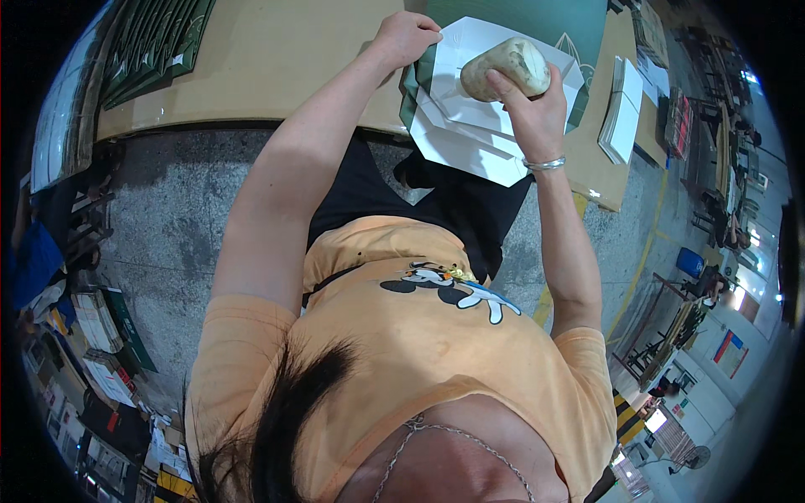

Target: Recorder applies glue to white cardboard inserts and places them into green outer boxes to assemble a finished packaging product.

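At the near edge of a brown cardboard-covered table [277,59], a smooth, rounded beige stone-like block [506,67] rests on a stack of white die-cut paper sheets [470,117], gripped from the near side by the person's right hand [530,105]. The fingers of that hand curl closed around the block, the thumb lying along its lower face; a thin silver bangle [545,163] circles the wrist just below. The white sheets overhang the table's near edge and lie on top of dark green card [537,21], which shows above and to either side of them.

Left of the block, the left hand [404,38] is bent into a loose fist, its knuckles pressing on the upper left corner of the white stack; whether it pinches anything cannot be told. Both bare forearms run from the block back to an orange short-sleeved shirt [419,335] with a cartoon print on the chest, worn over dark trousers.

Right of the block, a second, smaller pile of white sheets [622,109] sits on the table, well apart from the hands. Far to the left of the block, at the table's far corner, lies a fanned pile of dark green printed cards [155,42]. Below the table edge, grey speckled floor [176,218] shows, with stacks of paper goods [96,323] at lower left.
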The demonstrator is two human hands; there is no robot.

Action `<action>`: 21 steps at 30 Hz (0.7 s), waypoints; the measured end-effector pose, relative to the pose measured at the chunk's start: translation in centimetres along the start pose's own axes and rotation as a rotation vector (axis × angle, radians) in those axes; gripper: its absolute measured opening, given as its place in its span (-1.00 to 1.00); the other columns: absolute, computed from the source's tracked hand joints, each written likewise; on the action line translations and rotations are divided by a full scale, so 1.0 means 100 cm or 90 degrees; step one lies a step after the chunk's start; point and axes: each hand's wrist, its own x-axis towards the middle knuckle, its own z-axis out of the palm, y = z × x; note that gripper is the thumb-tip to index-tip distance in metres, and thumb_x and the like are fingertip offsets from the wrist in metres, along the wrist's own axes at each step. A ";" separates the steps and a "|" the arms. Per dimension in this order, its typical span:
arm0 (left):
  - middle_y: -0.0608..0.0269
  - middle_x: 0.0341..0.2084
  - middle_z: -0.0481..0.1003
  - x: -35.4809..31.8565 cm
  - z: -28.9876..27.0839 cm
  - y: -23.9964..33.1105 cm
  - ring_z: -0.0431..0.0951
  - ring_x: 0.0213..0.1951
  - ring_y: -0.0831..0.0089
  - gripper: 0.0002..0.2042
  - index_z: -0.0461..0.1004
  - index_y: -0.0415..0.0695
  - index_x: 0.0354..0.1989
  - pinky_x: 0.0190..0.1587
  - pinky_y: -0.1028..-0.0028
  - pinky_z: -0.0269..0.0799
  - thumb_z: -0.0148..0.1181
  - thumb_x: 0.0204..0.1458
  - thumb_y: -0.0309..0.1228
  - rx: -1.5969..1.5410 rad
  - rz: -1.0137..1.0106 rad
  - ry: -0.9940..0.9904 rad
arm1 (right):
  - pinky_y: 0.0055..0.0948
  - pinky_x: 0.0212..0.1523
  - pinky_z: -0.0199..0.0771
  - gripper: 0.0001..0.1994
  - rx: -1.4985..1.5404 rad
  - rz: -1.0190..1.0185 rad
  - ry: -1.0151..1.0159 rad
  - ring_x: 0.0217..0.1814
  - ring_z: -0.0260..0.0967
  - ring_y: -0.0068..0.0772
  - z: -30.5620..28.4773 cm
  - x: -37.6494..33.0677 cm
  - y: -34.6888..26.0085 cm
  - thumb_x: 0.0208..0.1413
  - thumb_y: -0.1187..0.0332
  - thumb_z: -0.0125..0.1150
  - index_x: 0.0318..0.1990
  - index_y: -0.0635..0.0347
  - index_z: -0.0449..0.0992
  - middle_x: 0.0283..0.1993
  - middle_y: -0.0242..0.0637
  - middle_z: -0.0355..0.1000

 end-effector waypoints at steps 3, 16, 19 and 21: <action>0.16 -0.33 0.58 -0.014 -0.004 0.025 0.55 -0.25 0.38 -0.78 0.59 -0.20 -0.24 -0.14 0.42 0.44 0.19 -0.03 -0.38 -0.034 -0.022 -0.024 | -0.41 -0.12 0.52 -0.43 -0.006 0.018 0.002 -0.14 0.49 -0.38 -0.008 -0.005 0.002 -0.14 0.10 0.47 -0.09 0.32 0.37 -0.18 -0.15 0.51; 0.09 -0.24 0.53 -0.064 -0.039 0.068 0.51 -0.15 0.34 -0.77 0.52 -0.27 -0.13 -0.08 0.37 0.40 0.07 0.09 -0.45 -0.184 0.007 -0.068 | -0.42 -0.12 0.51 -0.43 -0.028 0.024 0.014 -0.14 0.47 -0.41 -0.022 -0.015 0.002 -0.15 0.13 0.49 -0.10 0.33 0.38 -0.18 -0.17 0.50; 0.09 -0.25 0.53 -0.068 -0.042 0.074 0.51 -0.16 0.34 -0.77 0.52 -0.29 -0.14 -0.08 0.36 0.40 0.06 0.09 -0.46 -0.208 -0.003 -0.068 | -0.42 -0.12 0.51 -0.43 -0.021 0.028 0.018 -0.14 0.47 -0.41 -0.027 -0.017 0.005 -0.15 0.12 0.49 -0.09 0.32 0.37 -0.18 -0.17 0.50; 0.09 -0.25 0.53 -0.053 -0.036 0.077 0.50 -0.16 0.34 -0.77 0.52 -0.30 -0.14 -0.08 0.37 0.40 0.07 0.09 -0.47 -0.165 -0.095 -0.060 | -0.42 -0.12 0.51 -0.42 -0.035 0.032 0.019 -0.14 0.47 -0.41 -0.030 -0.018 0.006 -0.15 0.11 0.49 -0.09 0.32 0.37 -0.18 -0.18 0.50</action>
